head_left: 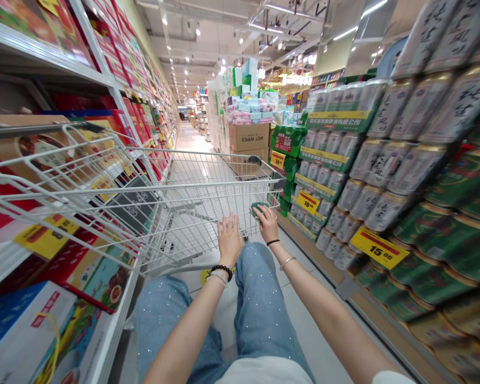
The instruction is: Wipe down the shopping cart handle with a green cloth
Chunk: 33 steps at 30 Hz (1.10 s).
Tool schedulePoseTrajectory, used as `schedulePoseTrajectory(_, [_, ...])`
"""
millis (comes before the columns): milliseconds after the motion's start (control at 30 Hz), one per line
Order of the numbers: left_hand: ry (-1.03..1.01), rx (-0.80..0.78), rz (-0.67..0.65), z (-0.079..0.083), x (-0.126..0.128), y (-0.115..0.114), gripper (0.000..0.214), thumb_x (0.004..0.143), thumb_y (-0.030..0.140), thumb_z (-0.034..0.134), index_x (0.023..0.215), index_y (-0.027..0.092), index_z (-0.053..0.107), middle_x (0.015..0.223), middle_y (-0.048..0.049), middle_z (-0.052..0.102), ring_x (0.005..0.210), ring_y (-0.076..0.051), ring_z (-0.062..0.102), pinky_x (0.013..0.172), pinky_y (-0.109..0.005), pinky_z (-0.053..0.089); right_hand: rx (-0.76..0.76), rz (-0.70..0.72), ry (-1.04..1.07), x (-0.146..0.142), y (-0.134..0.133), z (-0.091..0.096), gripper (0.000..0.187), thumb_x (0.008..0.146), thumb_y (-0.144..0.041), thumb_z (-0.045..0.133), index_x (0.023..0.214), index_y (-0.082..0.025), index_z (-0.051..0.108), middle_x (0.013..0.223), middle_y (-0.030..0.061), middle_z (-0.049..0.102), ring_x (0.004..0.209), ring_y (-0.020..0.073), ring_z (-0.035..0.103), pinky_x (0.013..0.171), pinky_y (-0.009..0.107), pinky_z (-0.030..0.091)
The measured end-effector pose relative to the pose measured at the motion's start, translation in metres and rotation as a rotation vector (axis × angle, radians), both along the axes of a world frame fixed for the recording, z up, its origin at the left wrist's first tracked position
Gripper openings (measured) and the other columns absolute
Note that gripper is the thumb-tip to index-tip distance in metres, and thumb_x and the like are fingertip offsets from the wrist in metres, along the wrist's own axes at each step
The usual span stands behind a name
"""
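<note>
Watching remotely, I see the shelf edge (120, 325) just left of the cart (208, 186), aisle floor (190, 140) running beyond it, my left hand (229, 240) flat, fingers extended, at its near side, my right hand (268, 221) gripping a green item (259, 205) near its right end, stacked cans (388, 160) rightward.

A brown cardboard box (240, 140) bears the inverted marking "WET WIPES". A yellow rectangular price card (378, 247), mounted low before the stacked cans, reads "15 00". A second yellow card (307, 202), on the stacked can trays, shows "19"; its smaller digits are unclear. White metal cans with gold rims (414, 160) carry black vertical brush-style Chinese lettering, including "风味".
</note>
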State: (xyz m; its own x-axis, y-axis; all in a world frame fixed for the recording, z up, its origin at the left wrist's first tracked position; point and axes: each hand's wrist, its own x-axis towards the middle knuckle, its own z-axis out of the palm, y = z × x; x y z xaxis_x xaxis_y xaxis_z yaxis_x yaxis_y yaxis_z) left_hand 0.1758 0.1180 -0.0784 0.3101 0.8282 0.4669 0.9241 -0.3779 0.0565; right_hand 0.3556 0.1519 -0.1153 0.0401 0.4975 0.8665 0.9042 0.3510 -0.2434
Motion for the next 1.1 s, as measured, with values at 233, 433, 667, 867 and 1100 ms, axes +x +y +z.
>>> schedulePoseTrajectory(233, [-0.031,-0.007,0.051,0.006,-0.007,0.009,0.068,0.084,0.017,0.045,0.151,0.013,0.035,0.156,-0.0102,0.04,0.147,-0.031,0.029,0.123,-0.057,0.015,-0.001,0.031,-0.026,0.003,0.016,0.037,0.06,0.088,0.0,0.035,0.133,-0.029,0.061,0.141,0.0042,0.059,0.14,0.0211,0.043,0.119,0.047,0.033])
schedulePoseTrajectory(433, [-0.066,-0.025,0.057,0.013,-0.004,0.016,0.063,0.085,0.014,0.042,0.147,0.009,0.041,0.149,-0.0119,0.05,0.142,-0.029,0.038,0.123,-0.052,0.018,-0.095,0.057,-0.037,0.001,0.019,0.01,0.061,0.083,0.005,0.037,0.128,-0.026,0.066,0.138,0.0047,0.061,0.141,0.0219,0.043,0.117,0.048,0.038])
schedulePoseTrajectory(667, [-0.106,-0.007,0.065,0.011,-0.004,0.013,0.064,0.082,0.014,0.046,0.146,0.009,0.043,0.147,-0.0123,0.051,0.141,-0.031,0.038,0.122,-0.05,0.023,-0.082,0.085,-0.053,-0.008,0.013,0.027,0.065,0.083,0.004,0.037,0.136,-0.028,0.06,0.143,0.0023,0.058,0.143,0.0188,0.04,0.119,0.042,0.036])
schedulePoseTrajectory(867, [-0.125,-0.05,0.065,0.016,-0.006,0.009,0.064,0.081,0.014,0.047,0.145,0.013,0.045,0.147,-0.0124,0.051,0.14,-0.03,0.039,0.12,-0.052,0.025,-0.101,0.056,-0.056,-0.029,0.015,0.022,0.062,0.083,0.004,0.039,0.132,-0.026,0.063,0.142,0.0046,0.058,0.143,0.021,0.04,0.12,0.047,0.033])
schedulePoseTrajectory(1100, [-0.12,-0.092,0.059,0.016,-0.006,0.004,0.068,0.08,0.012,0.046,0.147,0.012,0.041,0.152,-0.0122,0.046,0.144,-0.029,0.034,0.116,-0.047,0.034,-0.042,0.049,-0.08,-0.029,0.005,0.026,0.063,0.082,0.005,0.039,0.132,-0.025,0.062,0.14,0.0032,0.06,0.139,0.0202,0.046,0.115,0.041,0.042])
